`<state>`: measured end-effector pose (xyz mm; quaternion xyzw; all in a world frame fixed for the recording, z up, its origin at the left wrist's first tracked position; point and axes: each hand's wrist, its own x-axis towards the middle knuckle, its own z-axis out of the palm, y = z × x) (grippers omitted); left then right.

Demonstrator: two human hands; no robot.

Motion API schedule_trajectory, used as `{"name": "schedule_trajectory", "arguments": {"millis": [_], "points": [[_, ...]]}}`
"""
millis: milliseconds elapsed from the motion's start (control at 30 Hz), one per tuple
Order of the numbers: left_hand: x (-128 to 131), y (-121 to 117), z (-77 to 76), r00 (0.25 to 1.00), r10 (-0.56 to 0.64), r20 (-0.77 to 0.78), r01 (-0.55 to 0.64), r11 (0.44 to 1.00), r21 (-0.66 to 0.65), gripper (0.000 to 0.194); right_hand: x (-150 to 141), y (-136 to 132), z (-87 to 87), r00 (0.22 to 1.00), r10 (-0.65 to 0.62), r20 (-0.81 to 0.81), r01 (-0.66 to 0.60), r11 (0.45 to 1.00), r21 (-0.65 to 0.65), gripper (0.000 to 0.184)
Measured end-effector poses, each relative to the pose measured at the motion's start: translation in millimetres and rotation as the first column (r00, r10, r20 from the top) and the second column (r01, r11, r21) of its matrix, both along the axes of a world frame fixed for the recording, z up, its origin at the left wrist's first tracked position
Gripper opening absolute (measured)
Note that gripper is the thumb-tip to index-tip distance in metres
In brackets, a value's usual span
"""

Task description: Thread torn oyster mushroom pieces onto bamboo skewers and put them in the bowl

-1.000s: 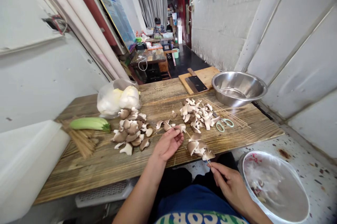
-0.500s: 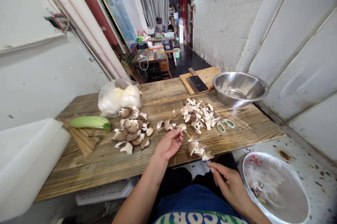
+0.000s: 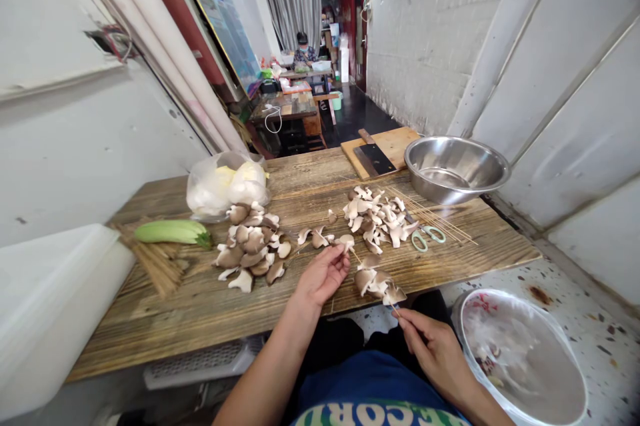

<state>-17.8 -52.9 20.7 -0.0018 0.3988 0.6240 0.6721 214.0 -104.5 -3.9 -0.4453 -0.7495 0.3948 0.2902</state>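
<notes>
While one skewer (image 3: 357, 257) spans two hands (image 3: 325, 274) (image 3: 430, 336), mushrooms (image 3: 253, 241) form two heaps (image 3: 250, 256) (image 3: 376, 218).

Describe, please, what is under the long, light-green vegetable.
Thin tan wooden sticks lie partly beneath the vegetable; their covered stretch and anything else there cannot be seen.

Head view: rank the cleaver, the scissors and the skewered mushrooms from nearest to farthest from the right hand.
1. Skewered mushrooms: just ahead of the right hand, toward its left.
2. Scissors: farther ahead, at the right edge of the loose mushroom pile.
3. Cleaver: farthest, on the cutting board at the back.
</notes>
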Motion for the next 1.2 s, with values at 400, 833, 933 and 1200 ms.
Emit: {"name": "schedule_trajectory", "arguments": {"millis": [400,833,933,1200], "points": [[5.4,-1.1,2.3,0.995,0.055,-0.078,-0.052,0.998,0.044,0.008,0.7,-0.8,-2.0,1.000,0.002,0.005,-0.002,1.000,-0.003,0.039],[9.0,-1.4,5.6,0.988,0.112,-0.109,-0.108,0.993,0.045,0.008,0.8,-1.8,0.9,1.000,0.001,0.023,-0.002,0.999,0.033,0.040],[8.0,0.0,3.3,0.991,0.124,-0.055,-0.124,0.992,0.008,0.010,1.1,-2.3,-0.6,1.000,0.005,0.025,-0.006,1.000,0.026,0.040],[7.7,-0.6,1.1,0.993,0.111,-0.041,-0.110,0.994,0.011,0.011,1.0,-0.9,-3.0,0.999,0.014,0.035,-0.015,1.000,0.022,0.039]]}}
